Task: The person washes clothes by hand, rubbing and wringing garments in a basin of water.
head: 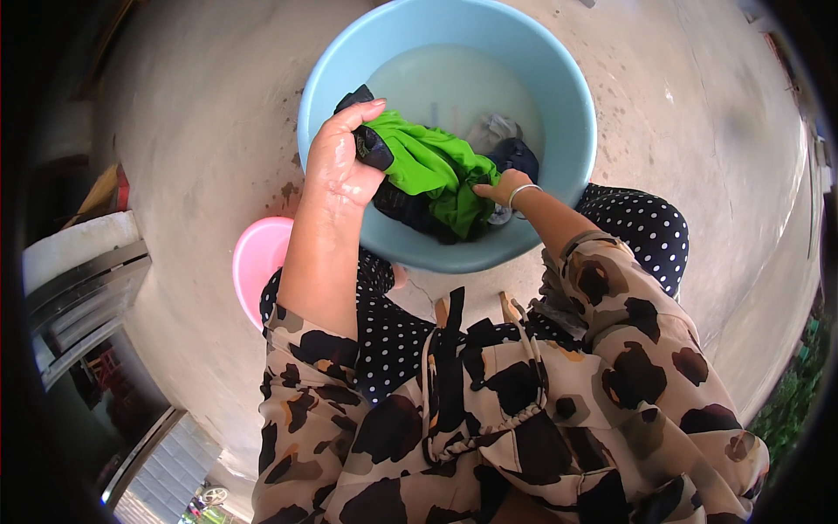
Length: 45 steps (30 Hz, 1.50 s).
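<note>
My left hand [344, 147], wet and shiny, grips the dark end of a bright green garment [425, 154] over the left side of a light blue plastic basin [576, 118]. The fingers wrap under the cloth, with the thumb along its top. At the garment's other end, my right hand [507, 187], with a silver bangle at the wrist, pinches the green cloth near the basin's right front wall. Cloudy water [452, 78] fills the bottom. Dark cloth [517, 157] and a pale grey cloth [494, 131] lie partly in it. More dark fabric hangs below the green garment.
A pink basin [262, 255] stands on the concrete floor [216, 131] by my left knee. Wooden stool parts [507, 306] show between my legs. A straw broom [95, 193] is at the far left, above a pale ledge [82, 245]. Green plants [789, 399] grow at the right edge.
</note>
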Each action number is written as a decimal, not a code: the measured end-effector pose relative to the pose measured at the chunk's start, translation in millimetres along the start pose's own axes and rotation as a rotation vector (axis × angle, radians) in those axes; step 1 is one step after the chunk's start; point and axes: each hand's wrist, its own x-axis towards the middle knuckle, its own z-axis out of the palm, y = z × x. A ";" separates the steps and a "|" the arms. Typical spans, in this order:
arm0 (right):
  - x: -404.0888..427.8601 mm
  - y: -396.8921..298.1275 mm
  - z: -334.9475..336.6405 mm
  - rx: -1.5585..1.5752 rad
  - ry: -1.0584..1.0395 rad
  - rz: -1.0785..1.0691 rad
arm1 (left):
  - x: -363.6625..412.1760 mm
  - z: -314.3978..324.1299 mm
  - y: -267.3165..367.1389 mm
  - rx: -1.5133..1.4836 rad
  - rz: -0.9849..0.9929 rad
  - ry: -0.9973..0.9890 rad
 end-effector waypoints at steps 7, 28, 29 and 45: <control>-7.1 -16.6 -23.7 0.861 -0.515 -0.093 | 2.3 -32.1 -5.5 0.358 0.083 -0.050; -96.1 -112.6 -75.7 0.293 0.556 -1.213 | 25.3 4.8 -37.9 -0.144 -0.044 -0.029; -81.2 -113.4 -81.1 0.429 0.485 -1.186 | 20.2 9.8 -43.5 -0.131 -0.039 -0.051; -54.5 -88.9 -124.5 1.796 -0.240 -0.776 | 9.1 4.0 -8.5 -0.071 -0.007 -0.006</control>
